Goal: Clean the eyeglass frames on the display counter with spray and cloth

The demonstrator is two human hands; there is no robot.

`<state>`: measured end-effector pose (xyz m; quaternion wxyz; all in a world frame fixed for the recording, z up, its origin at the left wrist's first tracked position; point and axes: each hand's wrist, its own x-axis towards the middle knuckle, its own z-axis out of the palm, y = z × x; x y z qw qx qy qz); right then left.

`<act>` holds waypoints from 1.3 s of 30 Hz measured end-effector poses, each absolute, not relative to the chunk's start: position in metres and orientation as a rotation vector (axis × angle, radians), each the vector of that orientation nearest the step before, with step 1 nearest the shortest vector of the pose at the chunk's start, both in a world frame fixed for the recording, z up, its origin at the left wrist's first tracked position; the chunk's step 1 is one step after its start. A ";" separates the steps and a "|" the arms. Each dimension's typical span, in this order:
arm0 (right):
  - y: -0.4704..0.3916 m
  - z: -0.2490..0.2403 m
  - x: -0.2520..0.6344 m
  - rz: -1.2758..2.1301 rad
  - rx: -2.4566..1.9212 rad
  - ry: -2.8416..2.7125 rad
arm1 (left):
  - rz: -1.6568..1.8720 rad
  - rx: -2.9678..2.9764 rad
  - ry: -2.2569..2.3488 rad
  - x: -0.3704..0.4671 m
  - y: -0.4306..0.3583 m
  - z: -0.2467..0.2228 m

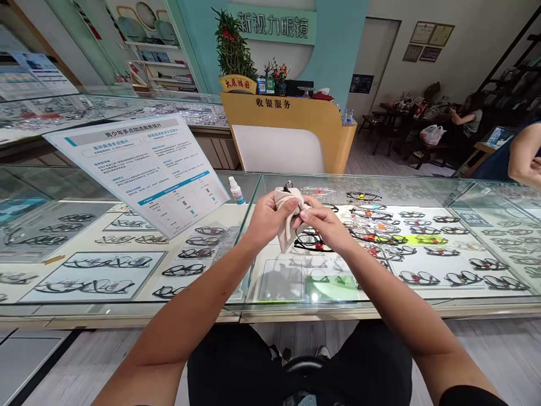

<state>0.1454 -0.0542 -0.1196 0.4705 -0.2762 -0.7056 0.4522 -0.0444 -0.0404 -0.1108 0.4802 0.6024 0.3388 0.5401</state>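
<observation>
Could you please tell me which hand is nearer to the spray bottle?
Left. The left hand is just right of the spray bottle, holding the cloth; the right hand is farther right, at the cloth's other side.

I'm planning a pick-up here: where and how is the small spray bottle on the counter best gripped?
Probably around the labelled body of the spray bottle, below its narrower white top, since it stands upright. Come from the side facing the left hand: the printed sheet seems to crowd the opposite side.

A leafy plant (233,48) stands on the yellow counter (289,116), partly covering a green sign (276,27).
</observation>
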 end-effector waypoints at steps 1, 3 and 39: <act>-0.055 -0.119 0.145 1.102 -0.672 -1.730 | 1.318 1.466 0.821 -0.045 -0.040 -0.111; -0.055 -0.118 0.147 1.101 -0.667 -1.716 | 1.295 1.477 0.798 -0.048 -0.037 -0.109; -0.041 -0.120 0.163 1.063 -0.638 -1.479 | 1.717 1.724 1.153 -0.080 -0.009 -0.105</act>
